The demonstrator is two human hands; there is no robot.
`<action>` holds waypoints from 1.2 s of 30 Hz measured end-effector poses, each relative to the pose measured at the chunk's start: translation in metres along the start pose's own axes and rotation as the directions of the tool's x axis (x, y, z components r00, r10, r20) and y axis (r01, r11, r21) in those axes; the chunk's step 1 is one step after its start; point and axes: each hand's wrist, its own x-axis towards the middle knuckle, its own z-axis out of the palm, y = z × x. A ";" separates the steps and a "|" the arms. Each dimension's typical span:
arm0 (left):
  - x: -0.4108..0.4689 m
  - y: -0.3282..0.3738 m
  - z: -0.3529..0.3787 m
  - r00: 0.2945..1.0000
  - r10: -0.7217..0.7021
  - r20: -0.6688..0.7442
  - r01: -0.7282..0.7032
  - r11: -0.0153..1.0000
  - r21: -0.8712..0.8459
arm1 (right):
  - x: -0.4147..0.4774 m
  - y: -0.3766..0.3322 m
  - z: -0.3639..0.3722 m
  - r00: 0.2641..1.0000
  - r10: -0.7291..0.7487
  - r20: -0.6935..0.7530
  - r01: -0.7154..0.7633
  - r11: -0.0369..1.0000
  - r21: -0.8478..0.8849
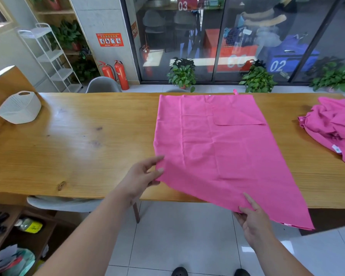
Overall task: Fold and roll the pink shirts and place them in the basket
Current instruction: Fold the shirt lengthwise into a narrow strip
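Hands first, nearest the camera. The right hand (254,220) grasps the hem of a pink shirt (207,144) where the cloth hangs off the near edge of the wooden table (88,136), with the forefinger laid on top of the fabric and the other fingers curled beneath. The left hand (142,174) pinches the shirt's left edge just above the tabletop, thumb over the cloth. Between the two hands the lower corner is lifted and drawn taut.

Beyond them the rest of the shirt lies flat and fairly smooth on the table, its collar end at the far edge. One sleeve (237,114) is already turned in over the body at the far right, so the garment reads as a near rectangle. By my judgement the folding of this shirt is begun but not finished, and no rolling has started.

Further right, well apart from it, a rumpled heap of pink shirts (335,126) waits untouched. Far to the left stands the white basket (19,108), tilted. I cannot see inside it, and no rolled shirt shows anywhere. Most of the task looks to be ahead.
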 end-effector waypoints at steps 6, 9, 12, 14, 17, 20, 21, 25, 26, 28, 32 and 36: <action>-0.008 -0.047 -0.038 0.988 -0.130 -0.086 0.145 0.965 0.217 | -0.006 0.000 0.001 0.998 0.042 0.037 -0.041 0.999 -0.005; -0.024 -0.090 -0.045 0.925 -0.365 -0.111 0.381 0.886 0.265 | -0.011 0.011 -0.001 0.997 0.070 0.041 -0.062 0.984 -0.165; -0.016 -0.076 -0.037 0.947 -0.301 -0.114 0.321 0.910 0.263 | -0.015 0.012 0.003 0.999 0.040 0.025 -0.034 0.980 -0.196; -0.005 -0.036 -0.026 0.988 -0.147 -0.039 0.152 0.967 0.206 | -0.016 0.008 0.007 1.000 -0.025 -0.015 0.023 0.987 -0.157; 0.000 0.014 -0.020 0.996 0.070 0.057 -0.068 0.997 -0.033 | -0.012 0.001 0.011 0.995 -0.086 -0.053 0.087 0.996 0.009; -0.003 -0.005 -0.044 0.999 0.035 0.000 -0.035 0.998 0.047 | -0.008 0.000 0.014 0.995 -0.079 -0.055 0.081 0.996 0.038; -0.008 -0.024 -0.051 0.999 -0.042 -0.028 0.045 0.994 0.097 | -0.008 0.004 0.014 0.996 -0.063 -0.058 0.063 0.998 -0.002; -0.041 -0.103 -0.068 0.937 -0.337 -0.098 0.347 0.930 0.123 | -0.012 0.027 0.005 0.998 0.048 -0.044 -0.055 0.981 -0.187; -0.049 -0.116 -0.071 0.919 -0.378 -0.110 0.389 0.915 0.108 | -0.013 0.032 0.002 0.997 0.072 -0.041 -0.079 0.974 -0.213; -0.056 -0.136 -0.079 0.897 -0.415 -0.151 0.430 0.899 0.082 | -0.016 0.040 -0.001 0.995 0.094 -0.021 -0.096 0.962 -0.256; -0.062 -0.152 -0.085 0.898 -0.380 -0.219 0.414 0.900 0.137 | -0.018 0.049 -0.011 0.995 0.100 -0.007 -0.097 0.942 -0.322; -0.069 -0.167 -0.084 0.908 -0.297 -0.295 0.381 0.878 0.289 | -0.018 0.056 -0.025 0.992 0.123 -0.011 -0.116 0.894 -0.432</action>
